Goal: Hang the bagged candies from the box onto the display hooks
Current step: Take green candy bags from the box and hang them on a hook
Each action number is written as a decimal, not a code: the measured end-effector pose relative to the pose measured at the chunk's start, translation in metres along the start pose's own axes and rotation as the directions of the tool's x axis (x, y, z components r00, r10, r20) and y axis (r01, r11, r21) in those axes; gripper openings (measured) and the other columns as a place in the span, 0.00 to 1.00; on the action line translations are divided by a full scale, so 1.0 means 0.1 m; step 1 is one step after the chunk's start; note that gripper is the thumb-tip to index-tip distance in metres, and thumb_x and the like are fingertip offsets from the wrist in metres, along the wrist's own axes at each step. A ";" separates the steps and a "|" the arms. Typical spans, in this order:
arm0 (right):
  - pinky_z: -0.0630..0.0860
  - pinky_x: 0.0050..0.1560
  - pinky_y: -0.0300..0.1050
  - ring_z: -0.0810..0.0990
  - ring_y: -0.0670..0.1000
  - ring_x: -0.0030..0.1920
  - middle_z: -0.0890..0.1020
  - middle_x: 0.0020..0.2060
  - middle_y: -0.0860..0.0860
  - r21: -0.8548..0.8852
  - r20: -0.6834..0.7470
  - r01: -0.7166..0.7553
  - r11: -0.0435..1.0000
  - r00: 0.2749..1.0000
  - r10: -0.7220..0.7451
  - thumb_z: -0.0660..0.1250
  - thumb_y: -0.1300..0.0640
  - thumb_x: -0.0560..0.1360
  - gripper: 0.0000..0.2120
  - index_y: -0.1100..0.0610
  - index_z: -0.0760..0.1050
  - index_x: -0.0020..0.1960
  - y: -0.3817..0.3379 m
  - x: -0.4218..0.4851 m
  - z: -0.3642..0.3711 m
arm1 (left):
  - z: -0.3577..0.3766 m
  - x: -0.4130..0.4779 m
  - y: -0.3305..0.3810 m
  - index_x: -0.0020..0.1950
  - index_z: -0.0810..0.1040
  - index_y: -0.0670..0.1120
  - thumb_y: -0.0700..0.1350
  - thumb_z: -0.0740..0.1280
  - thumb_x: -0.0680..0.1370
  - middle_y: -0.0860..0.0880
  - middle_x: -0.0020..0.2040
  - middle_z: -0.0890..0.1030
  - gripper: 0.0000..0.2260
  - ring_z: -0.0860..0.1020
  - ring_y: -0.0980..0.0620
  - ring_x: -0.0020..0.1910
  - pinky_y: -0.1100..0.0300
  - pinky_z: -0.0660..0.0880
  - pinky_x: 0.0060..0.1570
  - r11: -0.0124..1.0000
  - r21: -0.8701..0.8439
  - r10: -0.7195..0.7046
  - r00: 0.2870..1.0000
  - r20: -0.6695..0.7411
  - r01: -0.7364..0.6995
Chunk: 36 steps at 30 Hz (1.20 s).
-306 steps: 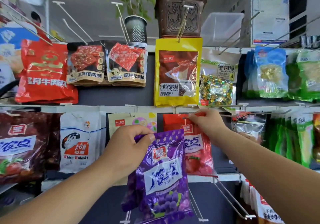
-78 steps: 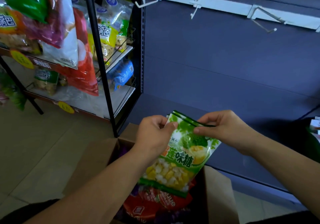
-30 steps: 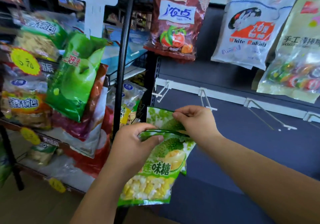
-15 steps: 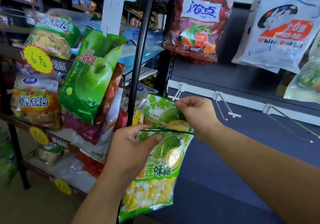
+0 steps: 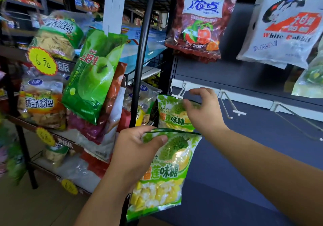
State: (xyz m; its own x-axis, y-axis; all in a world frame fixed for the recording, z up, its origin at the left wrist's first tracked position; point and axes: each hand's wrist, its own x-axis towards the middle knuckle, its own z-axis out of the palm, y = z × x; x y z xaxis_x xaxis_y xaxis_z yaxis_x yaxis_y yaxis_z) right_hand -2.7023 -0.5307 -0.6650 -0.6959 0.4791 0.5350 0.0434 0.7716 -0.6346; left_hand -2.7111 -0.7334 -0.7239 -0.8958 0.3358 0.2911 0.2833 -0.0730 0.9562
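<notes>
my left hand (image 5: 136, 147) is pinching the top of a durian bag (image 5: 166, 173); my right hand (image 5: 204, 113) is hovering slack, holding nothing, by the hung bag (image 5: 172, 119) at the tip of the hook (image 5: 180, 91). brushing it is risking knocking it off.

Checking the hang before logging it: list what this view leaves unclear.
Head view: whether the upper durian bag is threaded on the hook; the right hand covers its corner.
Right hand's fingers: motion-blurred, grip unclear.
The box: out of frame.

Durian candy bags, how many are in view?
2: upper bag at the leftmost hook, by the right hand; lower bag gripped by the left hand. Others may be hidden.
</notes>
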 end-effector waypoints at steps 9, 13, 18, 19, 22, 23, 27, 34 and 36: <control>0.79 0.54 0.47 0.84 0.49 0.45 0.88 0.45 0.54 0.242 0.474 -0.236 0.941 0.875 0.097 0.70 0.63 0.79 0.08 0.53 0.86 0.50 0.15 -0.66 -0.41 | 0.06 -0.07 0.05 0.54 0.86 0.47 0.44 0.75 0.76 0.52 0.43 0.88 0.08 0.87 0.49 0.44 0.47 0.84 0.48 0.998 0.050 0.030 1.000 -0.004 -0.030; 0.79 0.46 0.39 0.84 0.48 0.42 0.87 0.44 0.62 0.292 0.546 -0.321 0.901 0.829 0.118 0.73 0.67 0.76 0.05 0.61 0.86 0.50 0.10 -0.65 -0.53 | 0.02 -0.08 0.04 0.48 0.85 0.55 0.46 0.75 0.76 0.52 0.36 0.86 0.04 0.84 0.47 0.34 0.56 0.82 0.37 0.996 0.079 0.037 0.999 -0.009 -0.036; 0.82 0.44 0.41 0.86 0.53 0.41 0.87 0.41 0.63 0.309 0.518 -0.317 0.897 0.847 0.121 0.79 0.70 0.67 0.10 0.62 0.85 0.47 0.01 -0.65 -0.63 | -0.12 -0.11 0.10 0.50 0.86 0.53 0.46 0.74 0.77 0.55 0.45 0.82 0.04 0.81 0.56 0.39 0.69 0.72 0.35 0.974 0.184 0.133 0.991 0.000 -0.131; 0.82 0.43 0.43 0.85 0.54 0.39 0.87 0.40 0.63 0.316 0.499 -0.317 0.894 0.857 0.127 0.81 0.69 0.66 0.11 0.61 0.85 0.45 -0.01 -0.65 -0.65 | -0.15 -0.12 0.12 0.54 0.86 0.50 0.46 0.73 0.77 0.53 0.46 0.81 0.07 0.80 0.54 0.41 0.67 0.73 0.37 0.969 0.202 0.141 0.990 0.005 -0.139; 0.78 0.39 0.45 0.83 0.53 0.37 0.87 0.40 0.62 0.311 0.451 -0.311 0.898 0.880 0.149 0.83 0.67 0.63 0.11 0.59 0.86 0.42 -0.05 -0.66 -0.69 | -0.20 -0.13 0.15 0.58 0.85 0.52 0.47 0.73 0.77 0.50 0.46 0.80 0.10 0.80 0.57 0.44 0.67 0.74 0.42 0.961 0.226 0.157 0.987 0.020 -0.158; 0.78 0.38 0.45 0.83 0.54 0.38 0.87 0.40 0.62 0.308 0.436 -0.303 0.902 0.887 0.149 0.83 0.67 0.63 0.11 0.58 0.86 0.41 -0.06 -0.65 -0.70 | -0.20 -0.15 0.17 0.58 0.85 0.53 0.46 0.73 0.77 0.51 0.46 0.80 0.10 0.79 0.59 0.44 0.70 0.73 0.41 0.960 0.228 0.161 0.987 0.019 -0.161; 0.78 0.38 0.44 0.82 0.58 0.38 0.87 0.39 0.64 0.351 0.400 -0.279 0.894 0.908 0.126 0.82 0.67 0.64 0.10 0.60 0.86 0.42 -0.09 -0.60 -0.79 | -0.29 -0.15 0.21 0.54 0.87 0.52 0.46 0.74 0.76 0.53 0.47 0.85 0.08 0.82 0.61 0.46 0.63 0.78 0.46 0.967 0.214 0.143 0.990 0.010 -0.142; 0.83 0.46 0.46 0.83 0.48 0.40 0.87 0.41 0.55 0.313 0.318 -0.270 0.911 0.933 0.167 0.76 0.67 0.73 0.11 0.52 0.87 0.49 -0.01 -0.51 -0.77 | -0.41 -0.13 0.18 0.47 0.86 0.54 0.45 0.76 0.74 0.57 0.45 0.86 0.05 0.82 0.65 0.43 0.63 0.76 0.44 0.962 0.264 0.074 0.997 0.009 -0.073; 0.81 0.42 0.37 0.84 0.41 0.38 0.87 0.41 0.48 0.253 0.261 -0.243 0.936 0.949 0.175 0.75 0.64 0.75 0.09 0.50 0.87 0.45 -0.04 -0.47 -0.67 | -0.33 -0.12 0.18 0.49 0.86 0.54 0.46 0.76 0.75 0.54 0.46 0.86 0.04 0.83 0.58 0.44 0.67 0.76 0.42 0.944 0.320 0.084 0.996 -0.015 -0.075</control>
State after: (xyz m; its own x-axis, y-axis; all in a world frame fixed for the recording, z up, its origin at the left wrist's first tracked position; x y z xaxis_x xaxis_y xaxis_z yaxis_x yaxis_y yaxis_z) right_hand -2.6219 -0.5287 -0.6505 -0.8401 0.4809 0.2509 0.0279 0.5003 -0.8654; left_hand -2.7065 -0.7697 -0.7096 -0.8738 0.3142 0.3712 0.4445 0.2063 0.8717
